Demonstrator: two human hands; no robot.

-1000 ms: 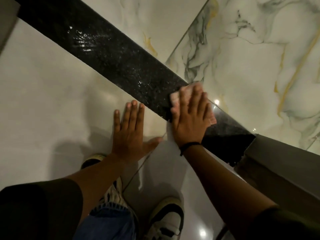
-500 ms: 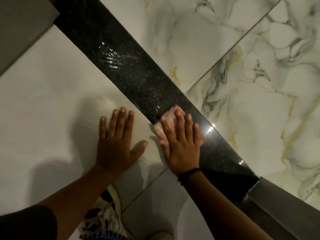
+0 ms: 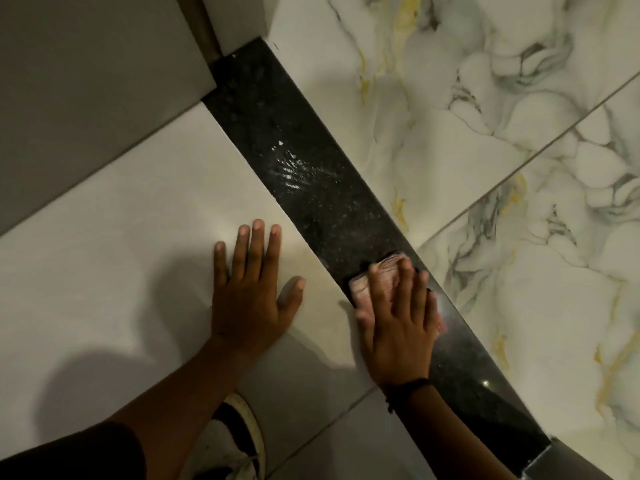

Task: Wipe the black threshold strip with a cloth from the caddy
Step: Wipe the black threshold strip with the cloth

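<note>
The black threshold strip [image 3: 304, 181] runs diagonally from the upper middle to the lower right, speckled and wet-looking in its middle. My right hand [image 3: 398, 323] lies flat on a folded pinkish cloth [image 3: 386, 275] and presses it onto the strip near its lower half. Only the cloth's far edge and right side show past the fingers. My left hand [image 3: 249, 289] is spread palm-down on the plain pale tile beside the strip, holding nothing. The caddy is not in view.
Marble-patterned tiles [image 3: 485, 133] with grey and gold veins lie beyond the strip. A grey door frame or wall [image 3: 86, 81] meets the strip's far end at upper left, another grey jamb [image 3: 554, 469] at lower right. My shoe [image 3: 239, 441] is below my left arm.
The view has shifted so more of the strip's far end shows. My right hand with the cloth has slid along the strip toward its far end; my left hand stays planted on the tile.
</note>
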